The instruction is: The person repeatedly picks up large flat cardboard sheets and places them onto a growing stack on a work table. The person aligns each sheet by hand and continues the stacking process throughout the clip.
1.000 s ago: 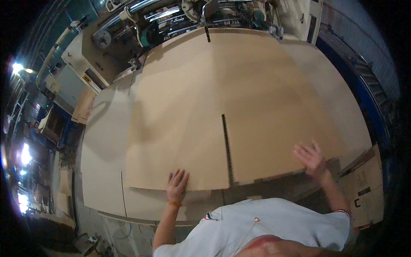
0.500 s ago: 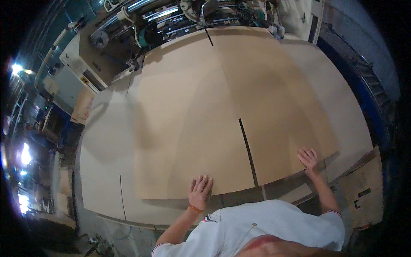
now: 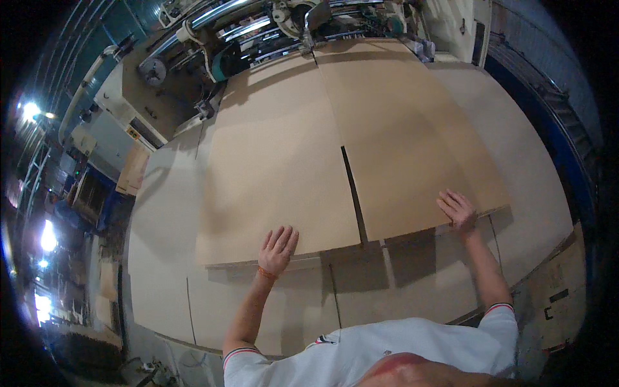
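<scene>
A large tan cardboard sheet (image 3: 277, 161) lies before me with its far edge at the machine. A dark slot (image 3: 353, 193) runs inward from its near edge, and a crease line continues beyond it. My left hand (image 3: 278, 250) rests on the sheet's near edge, left of the slot, fingers stretched out flat; an orange band circles that wrist. Right of the slot, my right hand (image 3: 458, 209) lies on the same edge near the right corner, its fingers extended over the top. Whether either thumb is under the edge is hidden.
Paler cardboard sheets (image 3: 164, 238) lie beneath and around the tan one. Across the far side stands a machine with metal rollers (image 3: 251, 29), flanked by a white housing (image 3: 132, 103) at left. A blue rail (image 3: 535, 116) runs along the right; a cardboard box (image 3: 558, 290) sits lower right.
The tan sheet's near edge has moved away from me, toward the machine, with both hands on it. More of the paler sheets below now shows. Both arms reach farther forward.
</scene>
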The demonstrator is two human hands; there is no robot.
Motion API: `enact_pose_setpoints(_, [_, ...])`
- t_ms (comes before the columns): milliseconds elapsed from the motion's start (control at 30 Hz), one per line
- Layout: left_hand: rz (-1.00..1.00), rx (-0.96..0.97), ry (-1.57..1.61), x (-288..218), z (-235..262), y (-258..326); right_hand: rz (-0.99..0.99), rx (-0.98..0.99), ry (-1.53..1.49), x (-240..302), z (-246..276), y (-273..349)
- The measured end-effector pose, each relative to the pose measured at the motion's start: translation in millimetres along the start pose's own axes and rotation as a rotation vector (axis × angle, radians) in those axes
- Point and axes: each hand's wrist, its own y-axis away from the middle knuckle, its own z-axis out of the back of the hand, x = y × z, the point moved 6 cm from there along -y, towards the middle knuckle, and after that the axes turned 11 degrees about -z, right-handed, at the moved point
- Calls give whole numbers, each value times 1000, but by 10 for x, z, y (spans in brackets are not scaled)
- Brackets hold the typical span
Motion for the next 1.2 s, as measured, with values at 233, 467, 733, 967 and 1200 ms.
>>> enact_pose_setpoints(233, [69, 56, 103, 63, -687, -331, -119, 46, 204, -409, -372, -564])
enact_pose_setpoints(467, [658, 121, 58, 107, -448, 174, -298, 158, -3, -51, -529, -42])
enact_pose_setpoints(733, [315, 196, -71, 675, -567, 710, -234, 9, 128, 88, -681, -100])
enact_pose_setpoints(967, [141, 88, -200, 968, -683, 683, -205, -103, 117, 115, -922, -209])
enact_pose_setpoints(1200, [38, 13, -302, 988, -779, 624, -226, -131, 63, 24, -866, -433])
